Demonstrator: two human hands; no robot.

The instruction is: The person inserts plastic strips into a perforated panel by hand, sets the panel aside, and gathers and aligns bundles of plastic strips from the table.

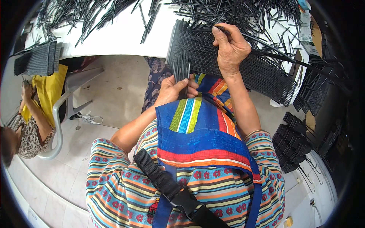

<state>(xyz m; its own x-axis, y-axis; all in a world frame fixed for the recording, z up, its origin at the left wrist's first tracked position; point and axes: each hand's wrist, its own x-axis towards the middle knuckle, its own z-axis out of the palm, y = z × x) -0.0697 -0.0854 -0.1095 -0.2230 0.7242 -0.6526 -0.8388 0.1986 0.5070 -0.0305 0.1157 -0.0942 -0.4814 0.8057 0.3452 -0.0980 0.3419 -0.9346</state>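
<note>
Over the worktop's (118,43) near edge lies black mesh (205,51). Your left hand (173,89) clutches black sticks (180,69); your right hand (232,51) pinches something dark, unclear. You're probably placing sticks; next needs careful aim.

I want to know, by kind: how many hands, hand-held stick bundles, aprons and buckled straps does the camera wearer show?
Hands (left hand, right hand): 2
Black stick bundle, in hand: 1
Blue striped apron: 1
Black buckled strap: 1
Total: 5
</note>
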